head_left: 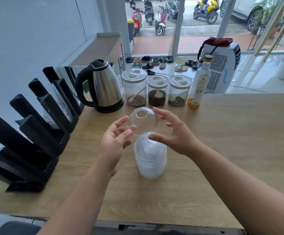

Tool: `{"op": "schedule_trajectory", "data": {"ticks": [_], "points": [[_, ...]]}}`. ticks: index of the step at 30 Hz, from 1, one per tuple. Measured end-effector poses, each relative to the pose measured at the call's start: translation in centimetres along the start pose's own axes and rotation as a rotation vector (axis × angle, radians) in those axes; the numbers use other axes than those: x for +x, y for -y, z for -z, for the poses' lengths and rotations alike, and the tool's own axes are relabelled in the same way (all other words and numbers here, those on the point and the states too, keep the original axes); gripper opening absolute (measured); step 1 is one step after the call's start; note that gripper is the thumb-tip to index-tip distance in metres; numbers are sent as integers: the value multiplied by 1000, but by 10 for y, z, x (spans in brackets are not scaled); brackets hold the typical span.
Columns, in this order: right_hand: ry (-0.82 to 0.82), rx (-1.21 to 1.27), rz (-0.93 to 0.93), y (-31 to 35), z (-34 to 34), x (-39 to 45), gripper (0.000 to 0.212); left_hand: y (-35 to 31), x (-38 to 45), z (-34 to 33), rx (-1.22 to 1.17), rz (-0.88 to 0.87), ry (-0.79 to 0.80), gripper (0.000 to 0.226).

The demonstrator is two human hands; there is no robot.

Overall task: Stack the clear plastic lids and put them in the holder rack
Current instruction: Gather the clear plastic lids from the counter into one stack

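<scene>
A clear dome lid [143, 120] with a round hole in its top hangs tilted above the table, held between both hands. My left hand [115, 138] touches its left rim with spread fingers. My right hand [173, 133] cups its right side, thumb under the rim. Just below it a stack of clear dome lids [150, 158] stands upright on the wooden table [222, 141]. The black holder rack [27, 133] with several slanted slots runs along the left wall; some far slots hold clear stacks.
A steel kettle [102, 87] stands behind the lids. Three clear jars [156, 90] with dark contents and a bottle [199, 82] line the back edge. Open wooden surface lies to the right and in front of the stack.
</scene>
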State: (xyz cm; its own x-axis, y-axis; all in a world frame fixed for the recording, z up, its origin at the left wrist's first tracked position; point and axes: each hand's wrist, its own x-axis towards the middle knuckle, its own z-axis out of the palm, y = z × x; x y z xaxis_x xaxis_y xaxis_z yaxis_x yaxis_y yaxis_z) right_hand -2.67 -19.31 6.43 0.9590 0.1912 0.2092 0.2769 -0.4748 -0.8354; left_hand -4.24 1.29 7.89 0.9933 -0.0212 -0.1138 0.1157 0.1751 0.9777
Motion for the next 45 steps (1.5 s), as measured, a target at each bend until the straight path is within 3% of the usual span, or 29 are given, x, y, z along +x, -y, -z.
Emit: {"op": "schedule_trajectory", "data": {"ticks": [2, 7, 14, 18, 22, 26, 29, 31, 35, 41, 45], "points": [[2, -7, -5, -3, -1, -8, 86, 10, -7, 0, 191, -50, -8, 36], [20, 2, -48, -20, -7, -31, 85, 44, -23, 5, 409, -107, -6, 38], [36, 26, -142, -39, -15, -51, 85, 73, -24, 6, 512, -163, 28, 43], [36, 48, -168, -42, -16, -51, 84, 74, -24, 6, 454, -127, 66, 44], [71, 148, -197, -42, -16, -52, 83, 76, -23, 6, 253, -39, 78, 63], [31, 583, -423, -43, -22, -47, 62, 78, -22, 0, 30, 142, 71, 79], [93, 726, -655, -47, -30, -41, 83, 85, -21, -8, -44, 279, 100, 100], [118, 766, -758, -49, -36, -39, 88, 81, -22, -15, -54, 313, 109, 95], [127, 759, -832, -48, -38, -35, 67, 75, -17, -25, -82, 332, 126, 73], [172, 777, -827, -43, -38, -35, 48, 74, -14, -28, -134, 410, 159, 79], [170, 794, -828, -46, -40, -34, 58, 69, -15, -29, -170, 404, 191, 76]]}}
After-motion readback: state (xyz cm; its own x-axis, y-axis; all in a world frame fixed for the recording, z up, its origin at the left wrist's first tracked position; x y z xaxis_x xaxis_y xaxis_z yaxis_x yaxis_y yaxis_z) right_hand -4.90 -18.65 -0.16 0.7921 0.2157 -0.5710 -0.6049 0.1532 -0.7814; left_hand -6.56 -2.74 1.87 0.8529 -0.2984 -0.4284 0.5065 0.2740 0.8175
